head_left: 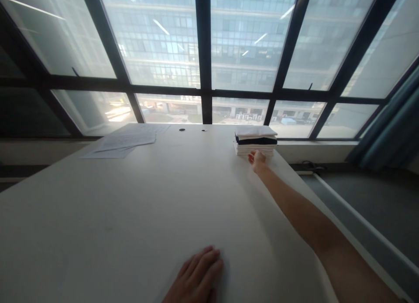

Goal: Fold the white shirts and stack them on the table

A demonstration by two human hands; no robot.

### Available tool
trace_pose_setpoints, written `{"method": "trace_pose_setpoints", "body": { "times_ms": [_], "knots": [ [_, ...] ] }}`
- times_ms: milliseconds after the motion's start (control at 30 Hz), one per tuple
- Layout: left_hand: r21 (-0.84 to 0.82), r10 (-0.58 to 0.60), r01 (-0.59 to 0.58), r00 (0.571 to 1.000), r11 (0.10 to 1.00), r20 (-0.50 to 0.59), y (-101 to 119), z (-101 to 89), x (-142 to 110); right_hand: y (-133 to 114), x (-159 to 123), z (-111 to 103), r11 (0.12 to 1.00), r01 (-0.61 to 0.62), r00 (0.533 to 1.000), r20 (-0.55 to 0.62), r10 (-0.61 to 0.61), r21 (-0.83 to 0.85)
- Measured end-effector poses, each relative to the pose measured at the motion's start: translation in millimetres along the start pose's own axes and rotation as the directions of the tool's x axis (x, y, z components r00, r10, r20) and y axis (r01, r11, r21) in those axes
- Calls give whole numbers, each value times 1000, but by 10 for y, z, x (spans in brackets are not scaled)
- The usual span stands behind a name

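At the folded stack [255,141], right hand [257,160] touches.

- right hand [258,160] stretched out, touching front of stack of folded cloth [255,141] at table's [131,207] far edge
- left hand [196,279] flat on table, near side
- papers [126,141] far left, by the window [203,54]
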State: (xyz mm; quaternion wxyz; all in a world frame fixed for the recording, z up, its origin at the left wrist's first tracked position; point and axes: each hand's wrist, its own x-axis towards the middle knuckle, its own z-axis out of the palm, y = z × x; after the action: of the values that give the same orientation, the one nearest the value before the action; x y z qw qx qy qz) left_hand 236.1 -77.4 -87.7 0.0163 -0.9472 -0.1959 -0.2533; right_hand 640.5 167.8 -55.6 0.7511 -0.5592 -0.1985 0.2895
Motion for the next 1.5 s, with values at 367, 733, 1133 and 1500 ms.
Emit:
{"method": "trace_pose_setpoints", "body": {
  "times_ms": [367,733,1133,1500],
  "knots": [
    [-27,-150,158,968,987,202,76,-35,33,331,-1423,-183,985,117,975,203,-89,-131],
    [-54,-150,171,951,984,272,24,-46,53,317,-1903,-337,969,193,922,365,-126,-153],
    [156,-456,430,810,889,368,-141,50,172,286,-2082,-490,978,143,891,450,-62,-149],
    [240,-749,710,625,662,218,-1322,407,1206,48,-827,-1277,974,153,987,67,-143,-168]
  ]
}}
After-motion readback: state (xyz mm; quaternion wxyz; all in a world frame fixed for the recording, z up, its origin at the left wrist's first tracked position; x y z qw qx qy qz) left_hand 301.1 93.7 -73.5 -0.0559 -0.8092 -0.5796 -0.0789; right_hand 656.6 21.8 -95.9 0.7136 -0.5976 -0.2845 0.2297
